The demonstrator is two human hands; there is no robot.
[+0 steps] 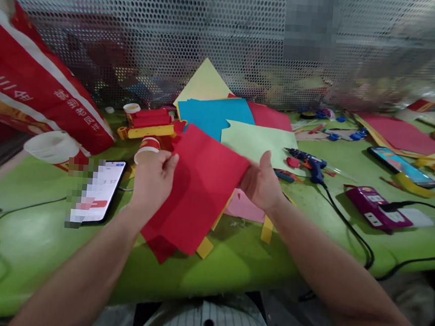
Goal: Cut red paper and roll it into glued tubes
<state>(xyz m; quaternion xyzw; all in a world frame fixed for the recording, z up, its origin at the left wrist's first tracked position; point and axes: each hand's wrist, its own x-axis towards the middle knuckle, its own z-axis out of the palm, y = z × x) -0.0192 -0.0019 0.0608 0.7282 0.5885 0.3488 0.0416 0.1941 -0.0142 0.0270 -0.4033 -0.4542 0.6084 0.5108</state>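
A red paper sheet (204, 187) is held up at an angle over the green table (232, 268). My left hand (155, 178) grips its left edge between thumb and fingers. On the other side my right hand (262, 183) has its thumb raised and its fingers at the sheet's right corner, partly behind it. Under the sheet lie another red piece, yellow strips (267, 230) and a pink piece (245, 206). Just behind my left hand is a paper cup (148, 148). Blue paper (215, 114) and pale green paper (263, 142) lie beyond the sheet.
A glue gun (309, 163) with a black cable lies on the right, near a purple power socket (378, 209) and a phone (403, 167). At left are a lit phone (101, 192), a white cup (52, 147) and a large red bag (44, 81). A perforated metal panel (144, 34) stands behind.
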